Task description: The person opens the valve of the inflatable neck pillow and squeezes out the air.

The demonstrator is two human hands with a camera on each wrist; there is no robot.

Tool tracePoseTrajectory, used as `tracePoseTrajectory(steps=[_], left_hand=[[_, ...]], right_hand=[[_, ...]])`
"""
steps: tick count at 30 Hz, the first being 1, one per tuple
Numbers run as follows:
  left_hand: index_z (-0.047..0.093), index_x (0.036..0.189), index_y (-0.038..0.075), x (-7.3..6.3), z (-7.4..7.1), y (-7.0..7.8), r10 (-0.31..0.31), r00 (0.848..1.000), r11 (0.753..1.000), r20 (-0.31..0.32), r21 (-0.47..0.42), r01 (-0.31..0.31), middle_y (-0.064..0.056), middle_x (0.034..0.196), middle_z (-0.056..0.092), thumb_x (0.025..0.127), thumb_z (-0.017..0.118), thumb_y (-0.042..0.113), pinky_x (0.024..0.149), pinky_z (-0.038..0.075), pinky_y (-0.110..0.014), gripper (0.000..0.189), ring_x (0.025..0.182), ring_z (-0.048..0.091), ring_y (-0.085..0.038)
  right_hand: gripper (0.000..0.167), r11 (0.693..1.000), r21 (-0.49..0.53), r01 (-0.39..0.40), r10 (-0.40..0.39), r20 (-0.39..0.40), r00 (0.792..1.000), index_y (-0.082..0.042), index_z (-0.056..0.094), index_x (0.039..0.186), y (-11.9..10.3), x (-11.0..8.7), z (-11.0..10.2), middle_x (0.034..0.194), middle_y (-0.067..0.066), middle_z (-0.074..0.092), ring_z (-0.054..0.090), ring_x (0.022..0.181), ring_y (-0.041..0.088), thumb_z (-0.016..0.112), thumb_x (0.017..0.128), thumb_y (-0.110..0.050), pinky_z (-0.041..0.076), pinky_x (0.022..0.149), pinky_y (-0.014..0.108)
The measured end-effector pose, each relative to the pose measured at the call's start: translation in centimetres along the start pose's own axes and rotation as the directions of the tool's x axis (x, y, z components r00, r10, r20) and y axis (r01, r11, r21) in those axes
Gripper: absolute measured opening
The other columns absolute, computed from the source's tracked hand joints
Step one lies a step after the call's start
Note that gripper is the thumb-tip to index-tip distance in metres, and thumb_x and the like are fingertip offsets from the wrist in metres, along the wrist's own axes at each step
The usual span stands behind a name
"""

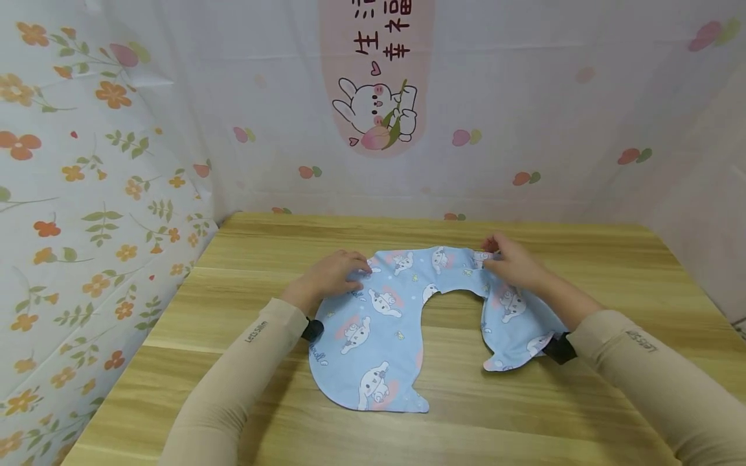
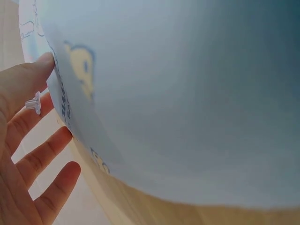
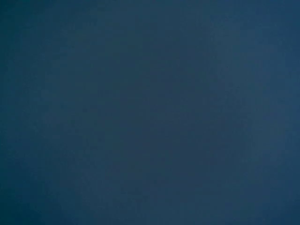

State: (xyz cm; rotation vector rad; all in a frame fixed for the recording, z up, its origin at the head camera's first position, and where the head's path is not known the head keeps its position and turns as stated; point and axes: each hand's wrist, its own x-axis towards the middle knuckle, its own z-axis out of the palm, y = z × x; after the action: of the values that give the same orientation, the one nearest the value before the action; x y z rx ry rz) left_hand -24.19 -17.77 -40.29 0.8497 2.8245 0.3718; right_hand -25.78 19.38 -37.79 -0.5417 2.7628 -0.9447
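A light blue U-shaped neck pillow (image 1: 373, 323), flat and printed with white cartoon characters, lies over the wooden table with its opening toward the person. My left hand (image 1: 335, 275) holds the outer edge of its wide left lobe. In the left wrist view, the thumb (image 2: 44, 63) lies on that edge with the index finger partly behind it. A small clear plastic piece (image 2: 35, 103), like a valve, juts out beside them. My right hand (image 1: 515, 262) pinches the narrow upper part near the right lobe, which looks bent and partly raised. Dark blue fills the right wrist view, hiding the fingers there.
The wooden table (image 1: 495, 427) extends on all sides of the pillow. Behind it hangs a pale printed curtain (image 1: 513, 90) with a rabbit picture. A flower-patterned sheet (image 1: 99, 226) covers the left side.
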Motion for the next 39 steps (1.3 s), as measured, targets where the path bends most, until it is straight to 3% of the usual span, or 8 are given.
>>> tracePoseTrajectory(steps=[4,7,13,20,26,31,34,39], left_hand=[[0.067,0.127,0.012,0.1,0.0,0.0,-0.009,1.000,1.000,0.019,0.002,0.009,-0.008,0.141,0.057,0.093,0.070,0.020,0.115,0.038,-0.045,0.036,0.133,0.050,-0.032],[0.067,0.127,0.011,0.1,0.0,0.0,-0.002,1.000,1.000,0.019,0.010,0.002,-0.008,0.140,0.058,0.093,0.070,0.019,0.114,0.039,-0.044,0.035,0.132,0.050,-0.032],[0.066,0.127,0.009,-0.2,0.0,0.2,0.002,1.000,0.999,0.022,0.044,-0.003,-0.010,0.139,0.058,0.093,0.070,0.018,0.113,0.041,-0.044,0.036,0.131,0.053,-0.031],[0.067,0.125,0.013,-0.4,-0.8,0.5,-0.075,0.997,0.994,0.033,0.081,0.073,-0.005,0.134,0.061,0.091,0.073,0.021,0.105,0.047,-0.045,0.035,0.126,0.056,-0.028],[0.068,0.124,0.013,-0.2,-0.6,0.5,-0.081,0.996,0.995,0.041,0.054,0.079,-0.004,0.133,0.061,0.091,0.073,0.022,0.106,0.047,-0.044,0.035,0.126,0.056,-0.027],[0.068,0.124,0.012,-0.4,-0.5,0.4,-0.078,0.996,0.996,0.040,0.036,0.076,-0.005,0.134,0.061,0.091,0.073,0.022,0.107,0.046,-0.043,0.035,0.126,0.056,-0.028],[0.068,0.124,0.012,-0.4,-0.5,0.2,-0.081,0.996,0.996,0.030,0.034,0.080,-0.004,0.133,0.061,0.091,0.073,0.021,0.108,0.046,-0.043,0.035,0.126,0.056,-0.028],[0.068,0.124,0.012,-0.4,-0.6,-0.2,-0.066,0.998,0.997,0.019,0.032,0.065,-0.005,0.132,0.062,0.090,0.074,0.021,0.108,0.046,-0.042,0.035,0.124,0.057,-0.027]], right_hand=[[0.040,0.993,-0.110,-0.031,0.024,-0.065,0.998,-0.001,0.052,0.133,-2.1,1.0,0.3,0.143,0.024,0.046,0.038,0.135,0.049,0.055,0.095,-0.015,0.023,0.104,0.075],[0.036,0.986,-0.168,-0.012,0.000,-0.073,0.997,-0.004,0.059,0.128,-3.8,1.5,0.5,0.144,0.024,0.047,0.037,0.136,0.049,0.058,0.094,-0.016,0.025,0.100,0.076],[0.038,0.973,-0.181,0.145,-0.130,0.093,0.987,0.005,0.058,0.128,-5.6,1.0,-0.7,0.135,0.028,0.055,0.047,0.130,0.047,0.061,0.097,-0.016,0.040,0.106,0.062],[0.052,0.977,-0.153,0.148,-0.113,0.216,0.970,0.007,0.044,0.144,-7.7,2.1,-2.5,0.154,0.029,0.036,0.033,0.143,0.048,0.053,0.101,-0.021,0.030,0.114,0.063],[0.064,0.991,-0.110,0.077,-0.038,0.316,0.948,0.005,0.025,0.154,-7.1,3.7,1.0,0.160,0.028,0.024,0.022,0.148,0.047,0.046,0.105,-0.031,0.021,0.120,0.060],[0.076,0.998,-0.054,-0.017,0.038,0.412,0.910,0.000,0.005,0.158,-5.2,4.3,4.8,0.164,0.028,-0.001,-0.005,0.150,0.050,0.039,0.106,-0.042,0.001,0.120,0.065],[0.087,0.991,-0.123,-0.060,0.107,0.430,0.897,-0.008,-0.005,0.160,-4.4,4.6,6.4,0.164,0.023,-0.016,-0.020,0.148,0.049,0.032,0.102,-0.061,-0.008,0.114,0.073],[0.103,0.953,-0.281,-0.110,0.224,0.415,0.882,-0.020,-0.017,0.158,-3.8,5.1,8.7,0.160,0.012,-0.034,-0.034,0.146,0.038,0.021,0.087,-0.085,-0.014,0.110,0.075]])
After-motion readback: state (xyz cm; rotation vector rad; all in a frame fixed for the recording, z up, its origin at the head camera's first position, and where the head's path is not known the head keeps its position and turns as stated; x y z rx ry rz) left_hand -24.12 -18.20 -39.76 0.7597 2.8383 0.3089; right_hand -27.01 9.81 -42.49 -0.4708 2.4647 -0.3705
